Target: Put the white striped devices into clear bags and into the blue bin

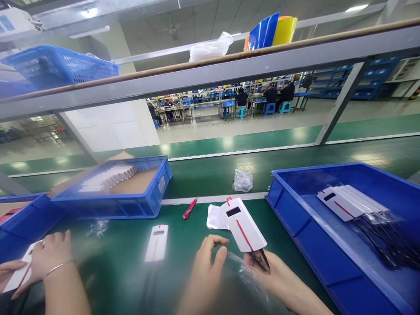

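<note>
Fingers of the right hand (274, 270) closed on the lower end of a white device (245, 227), right by its black cables (265, 259); device is tilted, held up above the green table (183, 236). Left hand (208, 258) just beside it, thumb and forefinger spread apart, nothing clearly gripped. Clear film (252, 280) hangs by the right wrist; cannot tell which hand, if either, has it.

Step in hand, best guess: handling device and film together; whether going into or out of it, can't tell. Next move would call for left thumb and finger closing on film or device edge, with the right grip kept steady and cables untangled.

Farther out: white packet (215, 217) partly behind device, touching or not unclear. Red cutter (190, 208) near, second device (157, 243) lying flat. Co-worker's hands (57, 253) at far left, on another device.

Right blue bin (311, 245), holding a row of devices (348, 201), has a high wall close to the right forearm, likely the main obstacle. Crumpled plastic (243, 180) beyond, apart.
</note>
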Demonstrator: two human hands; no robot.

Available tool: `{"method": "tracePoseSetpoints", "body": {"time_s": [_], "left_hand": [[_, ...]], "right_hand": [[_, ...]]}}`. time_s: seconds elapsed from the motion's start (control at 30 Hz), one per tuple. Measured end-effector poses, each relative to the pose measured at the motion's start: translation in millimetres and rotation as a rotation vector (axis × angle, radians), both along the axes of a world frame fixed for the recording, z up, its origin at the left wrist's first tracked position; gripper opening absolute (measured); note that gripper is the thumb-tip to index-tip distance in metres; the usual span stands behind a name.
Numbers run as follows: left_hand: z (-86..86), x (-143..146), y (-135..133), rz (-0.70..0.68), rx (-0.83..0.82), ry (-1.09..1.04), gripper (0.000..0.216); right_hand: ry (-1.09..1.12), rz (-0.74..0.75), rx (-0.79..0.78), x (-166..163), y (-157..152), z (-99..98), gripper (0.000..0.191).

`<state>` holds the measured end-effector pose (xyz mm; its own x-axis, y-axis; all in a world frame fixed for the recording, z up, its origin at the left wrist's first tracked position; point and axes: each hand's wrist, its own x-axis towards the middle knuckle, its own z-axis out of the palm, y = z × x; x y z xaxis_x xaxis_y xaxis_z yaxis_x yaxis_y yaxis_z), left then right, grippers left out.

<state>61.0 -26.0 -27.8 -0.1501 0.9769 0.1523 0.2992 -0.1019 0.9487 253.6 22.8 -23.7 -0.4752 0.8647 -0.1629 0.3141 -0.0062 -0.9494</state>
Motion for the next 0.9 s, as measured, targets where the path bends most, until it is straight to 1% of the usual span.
{"method": "tracePoseSetpoints", "body": {"time_s": [0.07, 0.13, 0.2, 0.3, 0.4, 0.5, 0.57, 0.63, 0.7, 0.77, 0.87, 0.9], "left_hand": [[-7.8, -6, 5, -0.169, -0.095, -0.065, 0.033], [-17.8, -7, 7, -0.33, -0.211, -0.181, 0.035], [-26.1, -7, 9, -0.38, -0.287, -0.31, 0.038], [-31.2, -4, 9, -0.348, -0.322, -0.439, 0.047], [-28.7, 2, 8, -0.327, -0.33, -0.473, 0.052], [-22.9, 7, 4, -0.274, -0.3, -0.426, 0.046], [-18.3, 7, 1, -0.22, -0.286, -0.402, 0.041], [-12.6, 3, -2, -0.197, -0.295, -0.398, 0.037], [-5.3, -4, -3, -0.191, -0.291, -0.323, 0.029], [3.1, -9, -2, -0.186, -0.262, -0.183, 0.017], [13.9, -11, 2, -0.242, -0.201, -0.04, 0.024], [16.3, -10, 3, -0.272, -0.185, -0.017, 0.021]], "right_hand": [[0.015, 0.013, -0.041, 0, -3, 2.0, 0.039], [0.025, -0.002, -0.08, 0, -5, 1.6, 0.041], [0.037, -0.032, -0.095, 1, -8, -1.7, 0.039], [0.034, -0.05, -0.078, 4, -12, -9.5, 0.035], [0.025, -0.031, -0.06, 6, -14, -13.6, 0.032], [0.021, -0.05, -0.04, 8, -10, -8.8, 0.035], [0.004, -0.098, 0.012, 11, -5, -2.4, 0.039], [-0.006, -0.135, 0.07, 13, -2, 3.7, 0.04], [-0.016, -0.113, 0.084, 15, 0, 7.2, 0.04], [-0.03, -0.045, 0.066, 16, 0, 7.2, 0.039], [-0.02, 0.028, 0.04, 12, -2, 3.5, 0.035], [-0.009, 0.038, 0.033, 11, -3, 2.4, 0.033]]}}
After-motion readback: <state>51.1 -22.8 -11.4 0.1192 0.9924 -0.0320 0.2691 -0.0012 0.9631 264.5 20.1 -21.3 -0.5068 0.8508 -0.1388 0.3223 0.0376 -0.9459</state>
